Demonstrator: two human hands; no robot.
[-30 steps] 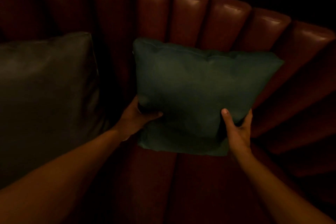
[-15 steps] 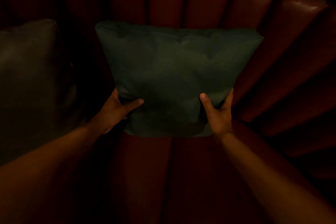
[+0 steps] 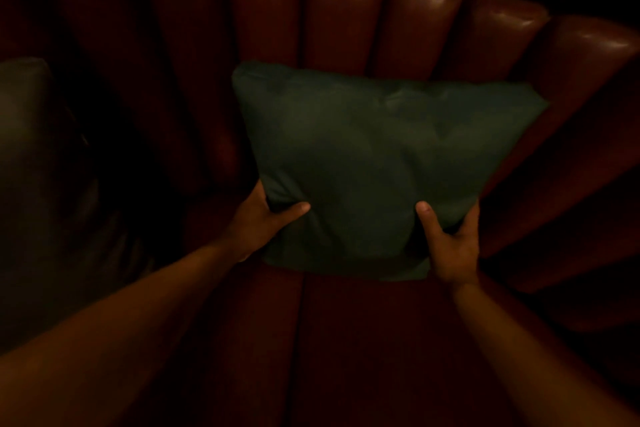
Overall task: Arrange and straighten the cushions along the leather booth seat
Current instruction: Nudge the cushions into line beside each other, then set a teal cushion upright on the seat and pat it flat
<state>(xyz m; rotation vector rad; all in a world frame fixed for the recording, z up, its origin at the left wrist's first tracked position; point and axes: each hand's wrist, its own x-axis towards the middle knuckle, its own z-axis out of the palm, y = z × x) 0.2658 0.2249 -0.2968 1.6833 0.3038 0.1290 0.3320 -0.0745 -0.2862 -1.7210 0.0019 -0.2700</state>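
I've slid the square dark-green fabric cushion (image 3: 377, 163) rightward, away from its neighbour; both hands' fingers stay clamped on its lower corners.

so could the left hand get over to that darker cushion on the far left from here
Probably yes: the dark cushion lies beside the left hand with only bare seat between, though it must first release the green cushion.

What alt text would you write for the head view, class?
Two hands, left hand and right hand, grip the lower corners of a green cushion propped against a red leather booth. A darker cushion sits at left.
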